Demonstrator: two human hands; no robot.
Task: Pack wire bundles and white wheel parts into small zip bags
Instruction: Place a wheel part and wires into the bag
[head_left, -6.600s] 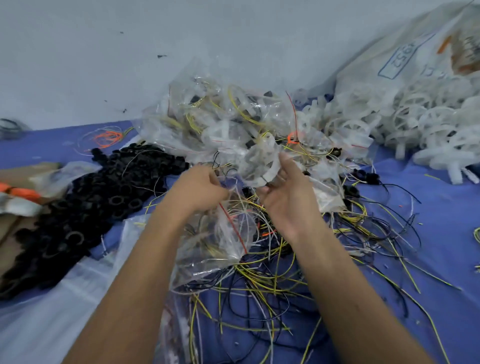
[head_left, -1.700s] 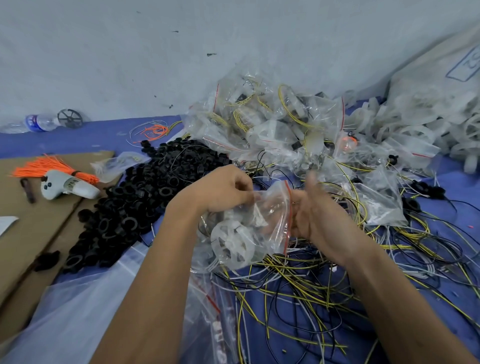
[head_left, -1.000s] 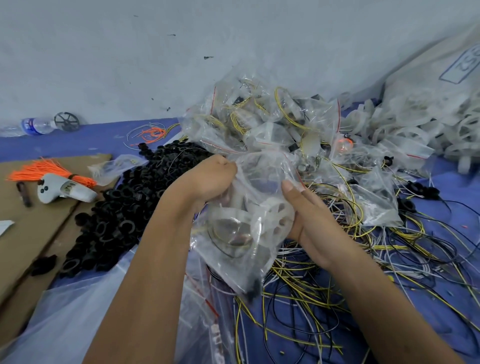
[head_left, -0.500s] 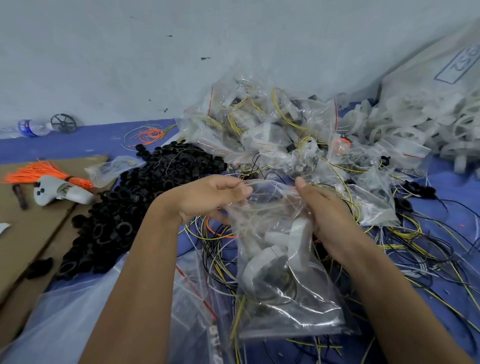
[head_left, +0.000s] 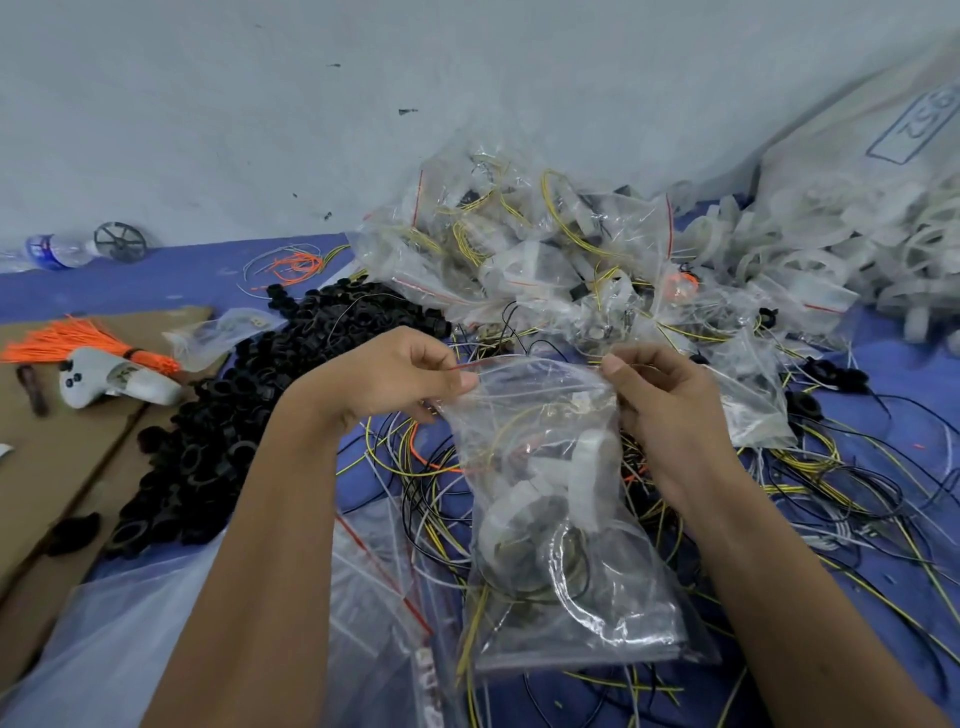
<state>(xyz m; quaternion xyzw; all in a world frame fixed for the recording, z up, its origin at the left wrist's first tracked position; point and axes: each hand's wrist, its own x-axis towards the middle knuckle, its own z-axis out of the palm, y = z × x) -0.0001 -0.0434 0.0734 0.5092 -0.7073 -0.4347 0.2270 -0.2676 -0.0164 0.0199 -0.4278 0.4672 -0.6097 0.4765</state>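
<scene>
A blue cloth (head_left: 883, 613) covers the floor beside a pale wall (head_left: 363, 104). Near the person, loose yellow, black and white wires (head_left: 810, 467) lie tangled on it. Over them hangs a small clear zip bag (head_left: 566, 587) with a white plastic wheel part (head_left: 587, 478) and wires inside. The left hand (head_left: 395, 374) pinches its top left corner and the right hand (head_left: 670, 400) pinches its top right corner. Farther left sits a heap of black plastic rings (head_left: 234, 415). Farthest back lies a pile of filled clear bags (head_left: 545, 260).
</scene>
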